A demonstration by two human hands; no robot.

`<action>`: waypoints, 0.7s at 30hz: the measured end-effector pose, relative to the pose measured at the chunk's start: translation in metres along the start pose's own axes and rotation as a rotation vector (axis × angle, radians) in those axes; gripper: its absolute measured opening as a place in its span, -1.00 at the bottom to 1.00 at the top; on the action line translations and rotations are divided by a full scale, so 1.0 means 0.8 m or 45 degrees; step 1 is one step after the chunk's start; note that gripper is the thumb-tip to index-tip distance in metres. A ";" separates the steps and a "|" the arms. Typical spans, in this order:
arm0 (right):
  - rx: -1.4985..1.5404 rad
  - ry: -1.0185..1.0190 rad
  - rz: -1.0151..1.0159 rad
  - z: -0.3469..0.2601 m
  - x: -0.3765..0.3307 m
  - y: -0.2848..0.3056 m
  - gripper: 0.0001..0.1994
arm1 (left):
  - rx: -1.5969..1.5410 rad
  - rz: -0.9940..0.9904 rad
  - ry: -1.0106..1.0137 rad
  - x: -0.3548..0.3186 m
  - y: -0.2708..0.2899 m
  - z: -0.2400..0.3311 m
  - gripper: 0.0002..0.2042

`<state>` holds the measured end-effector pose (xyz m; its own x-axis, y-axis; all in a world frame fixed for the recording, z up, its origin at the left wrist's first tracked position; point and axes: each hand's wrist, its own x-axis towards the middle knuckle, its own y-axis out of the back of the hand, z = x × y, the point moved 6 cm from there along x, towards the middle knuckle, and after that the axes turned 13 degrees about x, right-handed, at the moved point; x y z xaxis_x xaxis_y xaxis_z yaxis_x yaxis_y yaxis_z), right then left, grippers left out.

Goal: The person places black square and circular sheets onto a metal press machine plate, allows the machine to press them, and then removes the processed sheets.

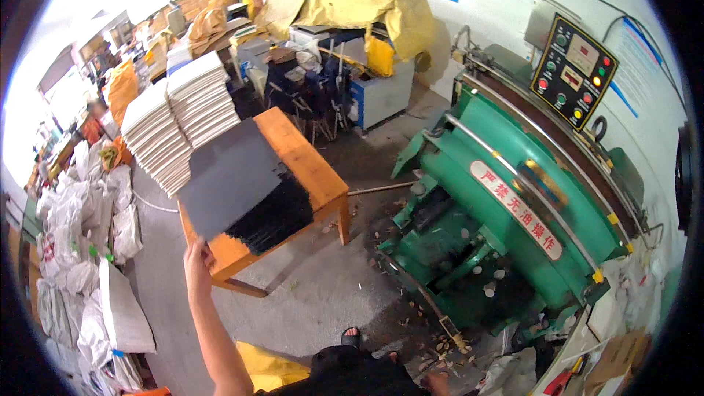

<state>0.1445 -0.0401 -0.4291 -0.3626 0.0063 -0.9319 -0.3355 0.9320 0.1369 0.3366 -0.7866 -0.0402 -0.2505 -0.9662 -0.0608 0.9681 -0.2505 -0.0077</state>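
My left hand (198, 257) is closed on the near left corner of a thin dark grey sheet (233, 176). The sheet lies over a stack of black sheets (275, 213), whose layered edges show along its right side. Both rest on an orange wooden table (315, 170). Low in the picture, beside my dark clothing, a blurred bit of my right hand (438, 383) shows; its fingers cannot be made out. To the right of the table stands a large green machine (506, 183) with a curved front and a metal bar across it.
Tall piles of pale sheets (180, 114) stand behind the table. White sacks (88, 205) crowd the left side. A black control panel (574, 72) with coloured buttons hangs above the machine. Scraps (444, 356) litter the floor by the machine, and a yellow sack (268, 367) lies near my feet.
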 end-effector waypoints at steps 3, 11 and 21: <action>0.083 0.008 0.063 0.011 -0.017 0.011 -0.74 | -0.398 -0.168 0.334 -0.054 -0.009 -0.011 -0.83; -0.341 1.159 0.042 -0.279 -0.277 -0.069 -0.63 | 0.202 0.072 -0.351 0.036 -0.030 0.066 -0.71; 1.128 1.350 0.128 -0.524 -0.290 0.170 -0.76 | -0.139 -0.721 0.301 -0.153 -0.308 -0.055 -0.38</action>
<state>-0.1814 -0.0664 -0.0532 -0.9668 0.1831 -0.1781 0.2448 0.8633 -0.4414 0.1293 -0.6039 -0.0747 -0.7289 -0.6423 -0.2368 0.6837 -0.7005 -0.2047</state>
